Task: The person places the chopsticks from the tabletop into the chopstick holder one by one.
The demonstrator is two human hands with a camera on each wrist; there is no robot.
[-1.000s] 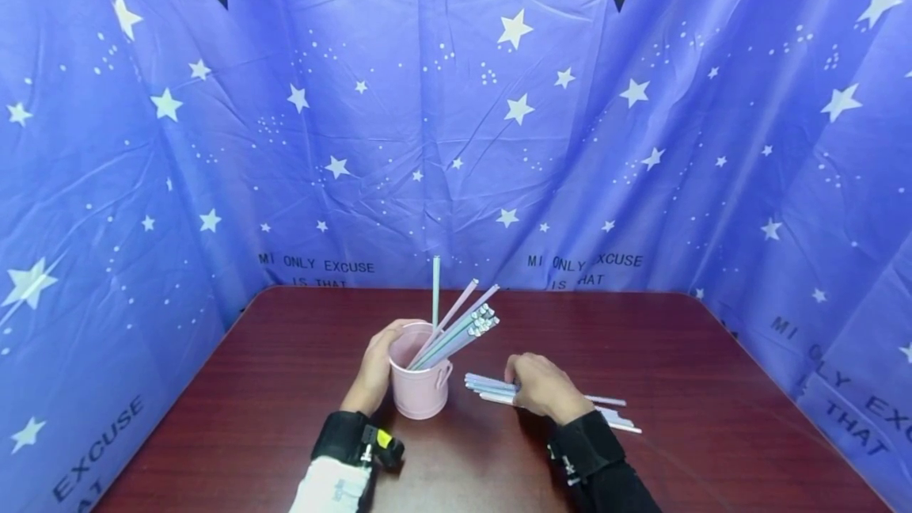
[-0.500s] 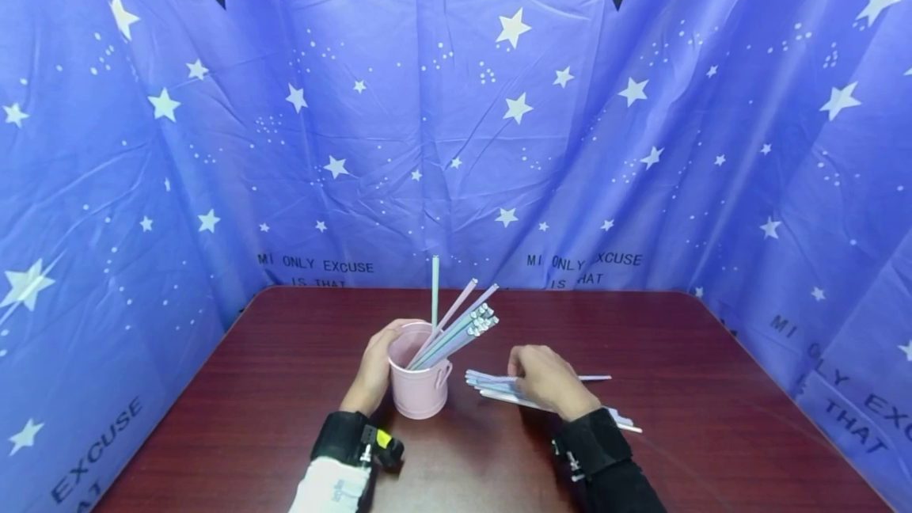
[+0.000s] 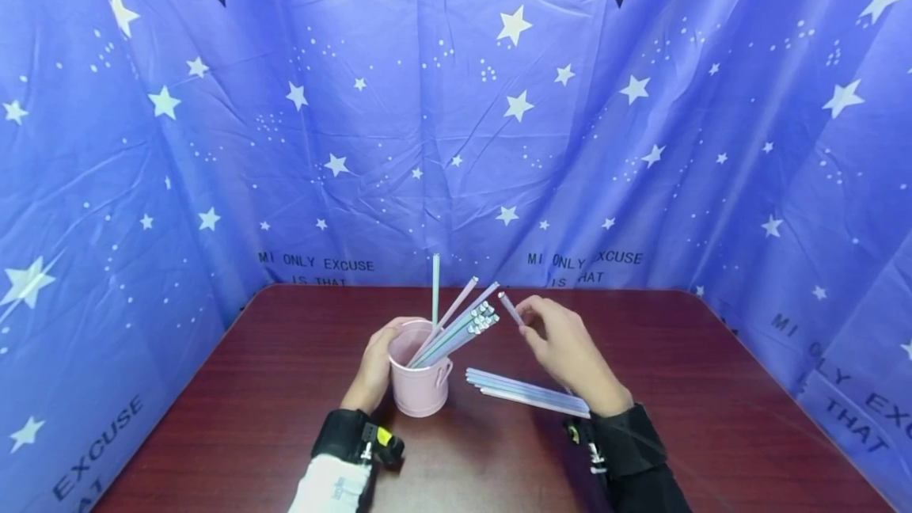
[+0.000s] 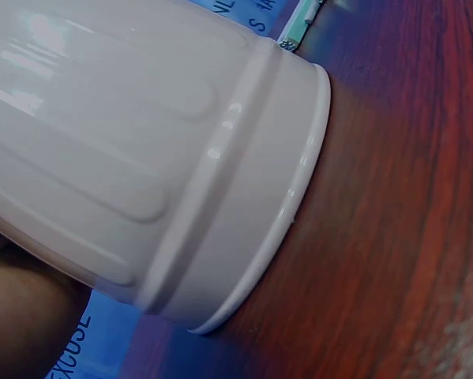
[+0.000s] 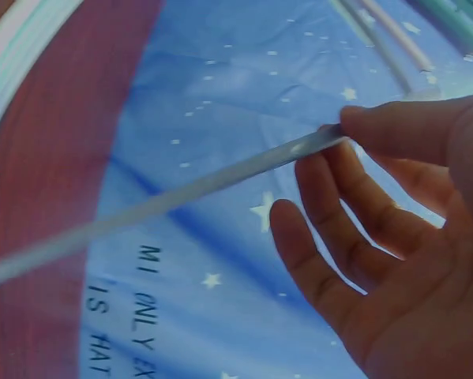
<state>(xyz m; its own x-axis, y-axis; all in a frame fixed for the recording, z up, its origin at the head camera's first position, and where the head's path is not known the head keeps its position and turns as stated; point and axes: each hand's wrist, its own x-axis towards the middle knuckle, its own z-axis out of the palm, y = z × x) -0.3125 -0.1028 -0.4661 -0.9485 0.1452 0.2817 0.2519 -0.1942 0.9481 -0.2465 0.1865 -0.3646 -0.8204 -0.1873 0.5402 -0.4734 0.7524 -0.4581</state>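
Note:
My left hand holds the side of a small pink bucket, which stands on the table, its thumb side at the rim. Pastel straws lean out of the bucket to the right, and a single green straw rises almost upright at its back. Above the table, right of the bucket, my right hand pinches a lilac straw between thumb and fingertips. In the right wrist view that straw slants away from the fingertips, with the other fingers loosely bent beneath.
A row of several pastel straws lies on the dark red table, right of the bucket and below my right hand. Blue star-printed cloth hangs behind the table and along both sides.
My right hand has risen from the straws on the table, taking one lilac straw up with it. The straws left lying are now in a neater row. The left hand and bucket have stayed put.

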